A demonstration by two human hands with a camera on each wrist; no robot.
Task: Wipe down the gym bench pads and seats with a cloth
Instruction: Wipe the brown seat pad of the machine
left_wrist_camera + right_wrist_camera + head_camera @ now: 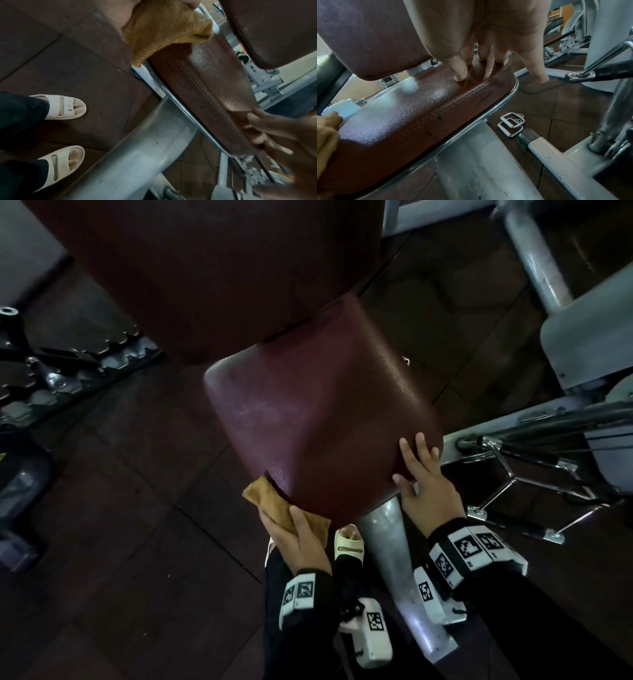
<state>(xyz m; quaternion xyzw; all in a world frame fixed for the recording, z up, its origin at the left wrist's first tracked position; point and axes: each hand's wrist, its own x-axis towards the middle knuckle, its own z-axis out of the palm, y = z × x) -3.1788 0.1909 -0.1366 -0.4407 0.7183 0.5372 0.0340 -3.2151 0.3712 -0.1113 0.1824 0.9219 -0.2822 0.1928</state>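
The maroon back pad (205, 268) hangs over the maroon seat pad (318, 412), which sits on a grey metal post (387, 529) above the dark floor. The right hand (424, 477) lies flat with straight fingers on the seat's near right corner. The left hand (294, 539) grips a folded tan cloth (270, 501) against the seat's near left edge.

I take the seat (322, 419) as my landmark. The back pad (205, 261) sits beyond its far edge, overhanging it. My left hand (298, 539) presses the cloth (274, 501) against the seat's near left corner; my right hand (424, 477) lies on its near right corner. The post (394, 559) runs under the seat. The handles (511, 123) lie on the floor (120, 508) to its right.
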